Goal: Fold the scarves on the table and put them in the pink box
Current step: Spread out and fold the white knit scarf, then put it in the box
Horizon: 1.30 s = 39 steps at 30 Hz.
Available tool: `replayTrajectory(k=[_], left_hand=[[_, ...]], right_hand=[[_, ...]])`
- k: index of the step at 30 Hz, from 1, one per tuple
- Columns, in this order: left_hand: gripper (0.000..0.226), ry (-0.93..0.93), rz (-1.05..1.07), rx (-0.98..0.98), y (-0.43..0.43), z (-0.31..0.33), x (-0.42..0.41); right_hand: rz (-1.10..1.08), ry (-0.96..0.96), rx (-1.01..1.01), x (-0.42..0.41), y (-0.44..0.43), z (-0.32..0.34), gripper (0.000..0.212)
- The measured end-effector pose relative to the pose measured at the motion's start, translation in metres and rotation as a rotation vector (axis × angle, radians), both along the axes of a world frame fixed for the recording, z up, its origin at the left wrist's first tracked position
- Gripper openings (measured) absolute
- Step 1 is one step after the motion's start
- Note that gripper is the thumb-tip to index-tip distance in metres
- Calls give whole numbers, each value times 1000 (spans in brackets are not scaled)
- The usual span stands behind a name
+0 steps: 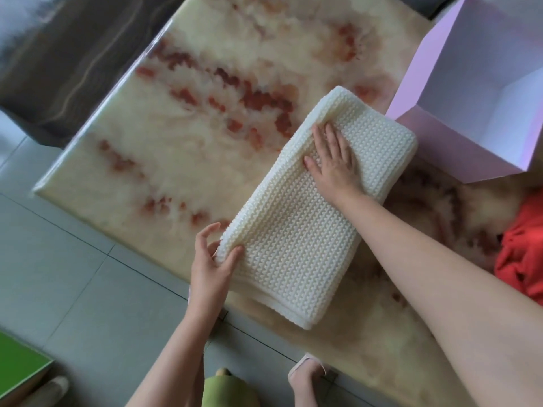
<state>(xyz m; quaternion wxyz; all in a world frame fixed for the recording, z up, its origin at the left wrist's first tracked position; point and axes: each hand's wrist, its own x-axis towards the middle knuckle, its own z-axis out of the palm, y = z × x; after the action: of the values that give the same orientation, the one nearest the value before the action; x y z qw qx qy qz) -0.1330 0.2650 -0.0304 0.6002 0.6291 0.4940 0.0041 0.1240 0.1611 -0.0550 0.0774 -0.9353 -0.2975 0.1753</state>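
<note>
— Where was everything lying?

— On the marbled table [176, 136], cream with red-brown veins. The pink box [458, 142] stood open at its far right, and no scarf showed in the part of its inside that was in view. The cream knitted scarf [293, 230] lay folded into a long, thick pad, slantwise across the table, its far end just beside the box's front wall. A red scarf [520, 259] sat bunched and unfolded at the right edge, well apart from both hands.

— And the hands?

— The right hand [335, 160] lay flat on the far half of the pad, fingers straight and spread, pressing down and gripping nothing. The left hand [211, 259] pinched the near left corner, thumb on top and fingers curled at the edge.

— How would that scarf handle, you reckon?

— Soft and light, I'd judge, but bulky. The chunky knit looked springy, so the layers would want to puff open and slide over each other once the palm lifted. It didn't look fragile, or slippery against skin.

— So where to take hold?

— Not by one corner, because the stack would likely droop and unfold. Better a hand under each short end, thumbs on top, gripping through all the layers, then lowering it flat into the box.
</note>
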Motion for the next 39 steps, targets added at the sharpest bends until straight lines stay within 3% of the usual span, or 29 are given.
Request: replayTrajectory(k=[6, 9, 15, 18, 20, 24, 26, 28, 32, 36, 39], left_hand=[[67, -35, -106, 147, -2, -1, 1], [58, -42, -160, 218, -3, -6, -3], [50, -72, -265, 308, 6, -4, 2], [42, -89, -307, 349, 13, 4, 6], [41, -100, -309, 378, 15, 10, 13], [48, -81, -322, 350, 14, 14, 58], [51, -28, -388, 375, 11, 8, 87], [49, 39, -430, 378, 11, 1, 109], [54, 50, -307, 247, 25, -9, 118], [66, 44, -456, 341, 32, -14, 82], [66, 67, -511, 194, 38, -7, 57]], right_hand=[[-31, 29, 6, 1, -5, 16, 68], [20, 79, -113, 1, -13, 10, 68], [-183, 36, 205, -25, -27, 24, 62], [-250, 9, 270, -60, -60, 26, 66], [-381, 128, 389, -80, -81, 27, 71], [-892, 465, 557, -114, -110, 26, 88], [-999, 559, 617, -130, -110, 26, 88], [-1002, 584, 700, -143, -102, 27, 79], [-958, 543, 754, -161, -86, 28, 77], [-989, 624, 699, -169, -84, 32, 84], [-986, 676, 734, -183, -95, 37, 91]])
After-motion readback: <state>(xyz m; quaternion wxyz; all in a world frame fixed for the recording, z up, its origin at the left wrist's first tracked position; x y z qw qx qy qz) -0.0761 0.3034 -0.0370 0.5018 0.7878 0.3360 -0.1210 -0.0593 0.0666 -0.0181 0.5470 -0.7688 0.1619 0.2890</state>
